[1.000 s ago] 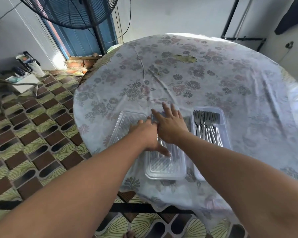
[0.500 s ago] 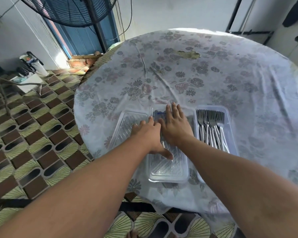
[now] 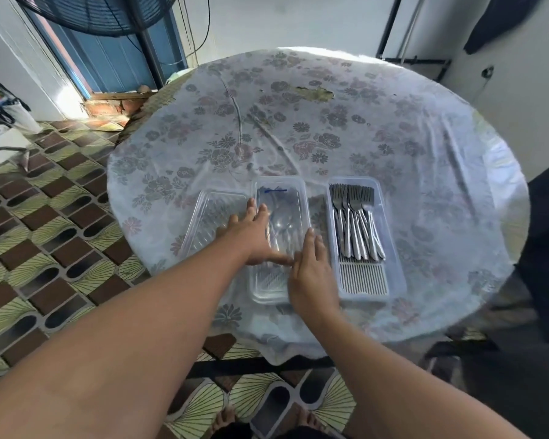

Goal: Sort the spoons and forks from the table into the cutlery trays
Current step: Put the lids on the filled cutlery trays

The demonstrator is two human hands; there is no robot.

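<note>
Left hand [image 3: 254, 239] lies flat with straight fingers on the clear plastic lid of the middle tray [image 3: 279, 239]; right hand [image 3: 311, 267], also released, touches its near right edge. Steel forks [image 3: 355, 223] already fill the right clear tray [image 3: 396, 248]; spoons [image 3: 281, 224] show dimly under the lid. No cutlery is seen loose on the flowered tabletop [image 3: 330, 128], so sorting seems finished.

Forks [image 3: 355, 221]: polished metal, bright glints along the handles. Right tray [image 3: 393, 236]: clear plastic, smooth walls, ribbed white floor at its near end. Middle tray [image 3: 301, 198]: clear glossy plastic under a see-through lid; spoons [image 3: 281, 221] inside look like shiny metal, blurred by the plastic. Left tray [image 3: 203, 217]: clear plastic, ridged. Table [image 3: 425, 153]: flowered cloth under a glossy, wrinkled plastic sheet, torn patch near the far edge. Floor [image 3: 45, 217]: glazed patterned tile.
</note>
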